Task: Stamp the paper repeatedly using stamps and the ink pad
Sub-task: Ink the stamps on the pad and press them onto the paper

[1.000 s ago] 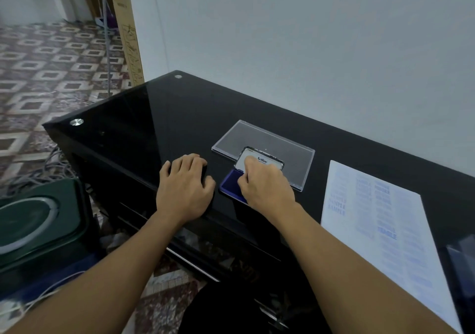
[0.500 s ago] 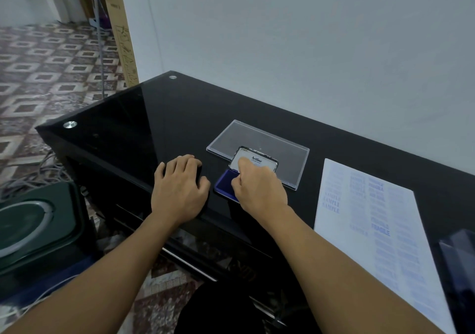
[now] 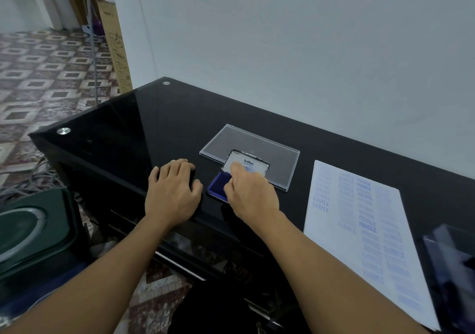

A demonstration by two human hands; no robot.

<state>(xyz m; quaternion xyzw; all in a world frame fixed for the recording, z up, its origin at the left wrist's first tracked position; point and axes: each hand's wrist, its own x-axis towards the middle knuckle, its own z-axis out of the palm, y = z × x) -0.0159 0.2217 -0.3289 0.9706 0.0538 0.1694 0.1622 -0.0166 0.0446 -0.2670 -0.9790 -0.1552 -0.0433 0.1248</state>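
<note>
Pale wall (image 3: 308,51) backs a black glass table (image 3: 154,128); the pad (image 3: 218,185) sits open near its front edge, lid (image 3: 248,163) tipped up at 12 o'clock, with the paper (image 3: 359,231), already crowded with blue marks, at 3 o'clock; the right hand (image 3: 250,196) is curled over the pad, its grip hidden, so I cannot tell whether it holds a stamp; the left hand (image 3: 173,192) rests palm down at 9 o'clock, fingers bent over something dark I cannot make out; inking probably goes best with a flat, even press, then a straight lift toward a bare patch of paper.
</note>
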